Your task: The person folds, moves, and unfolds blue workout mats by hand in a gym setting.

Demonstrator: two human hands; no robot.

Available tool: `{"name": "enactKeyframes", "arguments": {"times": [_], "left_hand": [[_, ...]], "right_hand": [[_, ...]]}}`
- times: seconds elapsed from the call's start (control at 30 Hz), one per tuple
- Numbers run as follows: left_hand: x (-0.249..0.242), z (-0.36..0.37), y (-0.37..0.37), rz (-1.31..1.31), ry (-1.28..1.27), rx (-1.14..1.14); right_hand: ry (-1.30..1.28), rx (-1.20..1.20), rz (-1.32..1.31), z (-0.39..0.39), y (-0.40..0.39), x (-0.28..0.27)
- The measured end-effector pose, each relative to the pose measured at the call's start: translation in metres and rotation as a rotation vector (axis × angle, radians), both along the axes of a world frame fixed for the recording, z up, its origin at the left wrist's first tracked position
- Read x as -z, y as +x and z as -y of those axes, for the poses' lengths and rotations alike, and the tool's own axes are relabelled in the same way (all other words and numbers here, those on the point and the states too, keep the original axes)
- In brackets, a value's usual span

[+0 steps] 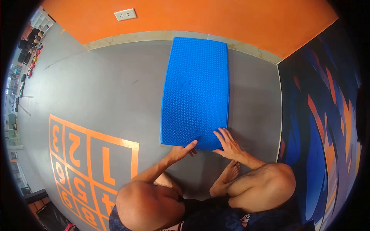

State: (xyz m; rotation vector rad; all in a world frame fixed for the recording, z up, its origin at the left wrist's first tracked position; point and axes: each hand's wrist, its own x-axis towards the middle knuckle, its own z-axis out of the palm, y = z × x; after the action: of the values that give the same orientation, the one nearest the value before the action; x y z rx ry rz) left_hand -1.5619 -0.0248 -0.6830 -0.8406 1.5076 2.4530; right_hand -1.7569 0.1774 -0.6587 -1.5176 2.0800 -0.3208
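A blue textured foam exercise mat [196, 92] lies flat on the grey floor, its long side running away from me toward the wall. At its near edge is my left hand [183, 152]; the thumb rests over the edge and the other fingers are curled low against it, partly hidden. My right hand [230, 148] is at the near right corner, fingers spread over the mat's top and side, thumb by the front edge. My bent legs and bare feet are just behind both hands.
An orange wall [200, 19] with a white power socket [125, 14] stands beyond the mat. To the right is a painted dark mural wall [320, 115]. Orange numbered squares [88, 150] mark the floor at left. Kettlebells [32, 63] and people [31, 38] are far left.
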Motion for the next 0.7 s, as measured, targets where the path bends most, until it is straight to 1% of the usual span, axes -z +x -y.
{"name": "enactKeyframes", "arguments": {"times": [0.07, 0.17, 0.27, 0.3, 0.37, 0.4, 0.47, 0.53, 0.57, 0.67, 0.7], "left_hand": [[-0.004, 0.0, -0.005, -0.022, -0.104, -0.017], [-0.011, 0.005, -0.006, -0.262, -0.626, 0.05], [-0.013, 0.009, -0.006, -0.459, -0.973, 0.145], [-0.012, 0.012, -0.006, -0.44, -0.991, 0.201], [-0.008, 0.013, -0.004, -0.401, -1.018, 0.323], [-0.007, 0.014, -0.006, -0.451, -1.073, 0.287], [-0.006, 0.02, -0.015, -0.551, -1.185, 0.214], [-0.026, 0.025, -0.025, -0.388, -1.176, 0.203], [-0.032, 0.026, -0.028, -0.307, -1.169, 0.195], [-0.015, 0.038, -0.019, -0.11, -1.365, 0.156], [-0.011, 0.043, -0.016, -0.137, -1.349, 0.162]], "right_hand": [[-0.055, 0.014, -0.01, -0.012, 0.005, 0.011], [-0.112, 0.134, 0.033, -0.014, 0.018, 0.024], [-0.078, 0.208, 0.042, -0.007, 0.024, 0.014], [-0.06, 0.235, 0.048, -0.004, 0.024, 0.005], [-0.141, 0.293, 0.159, 0.003, 0.02, -0.012], [-0.181, 0.321, 0.217, 0.005, 0.018, -0.016], [-0.306, 0.406, 0.366, -0.006, 0.003, 0.005], [-0.382, 0.534, 0.48, -0.013, -0.002, 0.008], [-0.405, 0.521, 0.464, -0.016, -0.004, 0.008], [-0.478, 0.51, 0.45, -0.026, -0.007, 0.009], [-0.508, 0.527, 0.469, -0.026, -0.005, 0.01]]}}
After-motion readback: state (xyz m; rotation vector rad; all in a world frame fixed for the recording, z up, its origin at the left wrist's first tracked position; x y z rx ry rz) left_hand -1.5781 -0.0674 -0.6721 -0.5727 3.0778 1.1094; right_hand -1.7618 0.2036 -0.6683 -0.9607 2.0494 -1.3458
